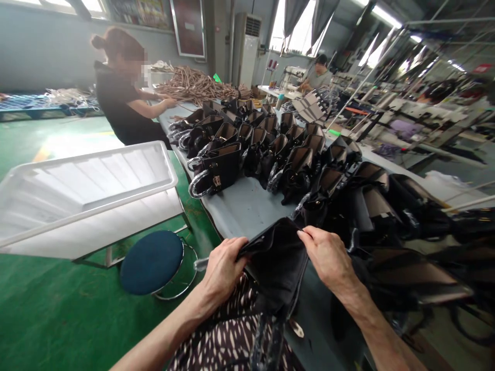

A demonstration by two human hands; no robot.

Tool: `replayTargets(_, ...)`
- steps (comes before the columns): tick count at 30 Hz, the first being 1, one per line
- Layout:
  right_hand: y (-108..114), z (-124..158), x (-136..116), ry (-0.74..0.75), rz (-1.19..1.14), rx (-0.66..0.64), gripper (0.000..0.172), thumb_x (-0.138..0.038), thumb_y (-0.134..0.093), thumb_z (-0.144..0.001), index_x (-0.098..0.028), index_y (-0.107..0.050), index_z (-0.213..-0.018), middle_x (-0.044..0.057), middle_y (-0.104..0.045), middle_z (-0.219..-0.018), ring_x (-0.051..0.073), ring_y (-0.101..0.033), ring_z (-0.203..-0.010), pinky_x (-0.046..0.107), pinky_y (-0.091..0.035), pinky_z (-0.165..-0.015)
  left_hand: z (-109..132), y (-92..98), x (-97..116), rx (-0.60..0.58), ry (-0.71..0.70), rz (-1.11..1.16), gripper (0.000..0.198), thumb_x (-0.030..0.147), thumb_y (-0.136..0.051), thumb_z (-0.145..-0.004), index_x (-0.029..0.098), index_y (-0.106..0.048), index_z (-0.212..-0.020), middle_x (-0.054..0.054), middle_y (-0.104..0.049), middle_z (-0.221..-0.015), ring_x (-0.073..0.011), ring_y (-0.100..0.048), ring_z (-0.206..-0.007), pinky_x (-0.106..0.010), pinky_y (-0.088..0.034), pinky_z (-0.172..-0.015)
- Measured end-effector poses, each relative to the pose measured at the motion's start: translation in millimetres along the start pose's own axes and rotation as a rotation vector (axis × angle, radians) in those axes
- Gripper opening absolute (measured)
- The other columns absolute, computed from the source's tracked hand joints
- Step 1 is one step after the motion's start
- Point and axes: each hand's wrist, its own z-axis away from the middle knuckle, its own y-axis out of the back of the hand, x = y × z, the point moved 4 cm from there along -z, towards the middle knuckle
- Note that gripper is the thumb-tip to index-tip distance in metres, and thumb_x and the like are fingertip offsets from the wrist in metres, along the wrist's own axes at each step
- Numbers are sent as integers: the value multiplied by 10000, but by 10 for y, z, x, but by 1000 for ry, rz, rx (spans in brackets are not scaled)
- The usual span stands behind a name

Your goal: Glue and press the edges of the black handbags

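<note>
grey table (247, 206) is seen running from the near edge far into the hall, and many rows of black handbags (216, 170) are stood upright on it, mouths open, tan lining shown. to the left of the table a big white tray (170, 172) is set on a metal frame, and a round blue stool (151, 262) is placed on the green floor just beside it. further back a co-worker (119, 103) in dark clothes is leaned on the table edge, near a pile of tan straps (197, 85).

one black bag (276, 263) is held at the near end of the table, over a patterned garment (232, 335), between the two hands. its upper left edge is gripped by the left hand (223, 270), fingers curled shut over the material. its upper right corner is pinched by the right hand (328, 257), thumb against fingertips, palm turned down. both forearms are stretched forward and bent a little inward, so that the bag is kept spread between them.

writing on the framed board (189, 26) on the back wall is too blurred to be read.
</note>
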Motion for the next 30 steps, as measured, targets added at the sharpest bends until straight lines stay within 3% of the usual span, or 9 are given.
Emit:
replayTargets(2, 75, 51, 65, 2, -20, -11, 270, -281, -457, -870, -213, -593, -647, 55, -671, -637, 196, -627, -595, 279, -343, -544, -67, 119, -15, -87, 13, 29, 218, 178, -494, -774, 190, -667, -907, -32, -671, -811, -181, -591, -793, -271, -436, -728)
replayTargets(6, 228, 186, 243, 32, -67, 9, 243, -333, -463, -855, -237, -643, -722, 50, -707, -744, 212, -644, -651, 294, -398, -581, -223, 293, -111, -453, 32, 287, 185, 225, -541, -711, 145, -668, -821, 16, -595, -654, -121, -510, -612, -199, -384, -557)
replayTargets(8, 207, 255, 321, 48, -69, -31, 249, -354, -476, -845, -248, -653, -706, 44, -708, -718, 215, -643, -628, 299, -410, -564, -285, 280, -179, -591, 33, 394, 192, 242, -584, -674, 133, -668, -809, 31, -575, -636, -111, -483, -593, -192, -374, -545)
replayTargets(10, 118, 320, 363, 74, -63, -82, 266, -345, -470, -851, -249, -655, -685, 37, -702, -689, 210, -639, -601, 297, -418, -542, -325, 201, -253, -651, 48, 464, 201, 253, -615, -649, 129, -670, -798, 36, -572, -629, -111, -481, -596, -195, -383, -560)
replayTargets(15, -88, 454, 396, 63, -8, -46, 241, -305, -446, -883, -227, -662, -811, 44, -703, -827, 210, -658, -694, 305, -466, -593, -290, 23, -302, -594, 79, 564, 250, 287, -626, -653, 138, -655, -851, 31, -588, -676, -123, -500, -632, -200, -403, -591)
replayTargets(20, -66, 529, 273, 240, 101, 69, 277, -269, -397, -911, -171, -584, -1090, 92, -643, -985, 232, -642, -821, 333, -498, -649, -217, 23, -245, -556, 110, 517, 249, 302, -623, -653, 147, -650, -846, 34, -575, -680, -124, -490, -633, -196, -378, -553)
replayTargets(23, 26, 552, 89, 359, 132, 144, 285, -256, -426, -910, -154, -555, -1142, 114, -616, -1016, 263, -604, -902, 390, -490, -756, -210, 31, -228, -549, 129, 526, 265, 309, -630, -649, 148, -650, -859, 30, -589, -701, -129, -501, -647, -199, -375, -553)
replayTargets(27, 125, 566, -270, 454, -99, 172, 210, -230, -455, -911, -144, -586, -1052, 120, -615, -1015, 242, -586, -941, 379, -466, -849, -189, 23, -174, -557, 104, 511, 291, 294, -640, -641, 160, -661, -899, 31, -605, -729, -138, -518, -681, -209, -387, -589)
replayTargets(30, 86, 532, -458, 376, -265, 111, 213, -185, -407, -929, -163, -596, -1025, 86, -642, -952, 183, -622, -822, 307, -492, -785, -166, -17, -146, -544, 107, 511, 271, 306, -625, -655, 156, -658, -879, 31, -597, -713, -138, -506, -668, -216, -378, -586)
